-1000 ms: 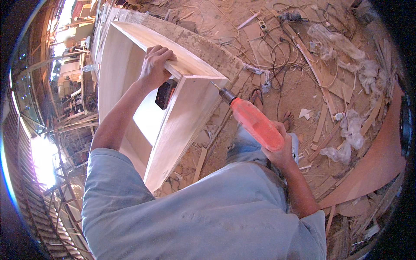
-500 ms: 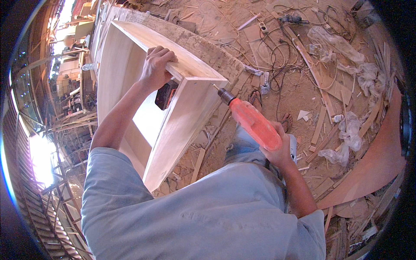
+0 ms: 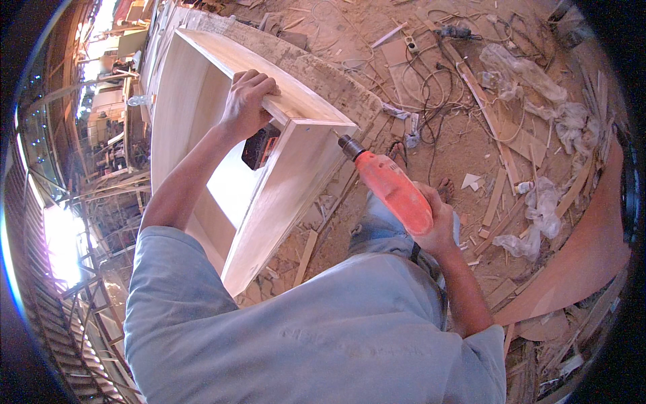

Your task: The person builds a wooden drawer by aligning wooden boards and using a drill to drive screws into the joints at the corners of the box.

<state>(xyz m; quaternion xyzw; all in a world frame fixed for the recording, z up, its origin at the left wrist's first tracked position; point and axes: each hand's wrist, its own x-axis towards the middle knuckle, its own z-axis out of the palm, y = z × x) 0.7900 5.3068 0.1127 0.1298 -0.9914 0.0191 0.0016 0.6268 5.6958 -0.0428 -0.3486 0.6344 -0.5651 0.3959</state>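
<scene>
My left hand (image 3: 247, 106) is closed over the top edge of a pale wooden box (image 3: 289, 202) near its corner. My right hand (image 3: 436, 222) grips the rear of an orange power drill (image 3: 390, 192) with a black chuck. Its thin bit points up-left at the upper end of the box's side panel, just below the top edge; I cannot tell whether the tip touches the wood. A black-and-orange object (image 3: 259, 149), partly hidden, sits inside the box below my left hand.
The box rests against a rough plank bench (image 3: 360, 101). On the dusty floor lie cables (image 3: 431, 91), a dark power tool (image 3: 452, 31), wood strips (image 3: 494, 202) and crumpled plastic (image 3: 542, 215). My sandalled feet show below the drill. A curved brown sheet (image 3: 592, 236) lies at right; cluttered shelving stands at left.
Very little differs. The drill and my right hand have shifted slightly, with the bit's tip a little to the right and lower than at first. My left hand keeps its grip.
</scene>
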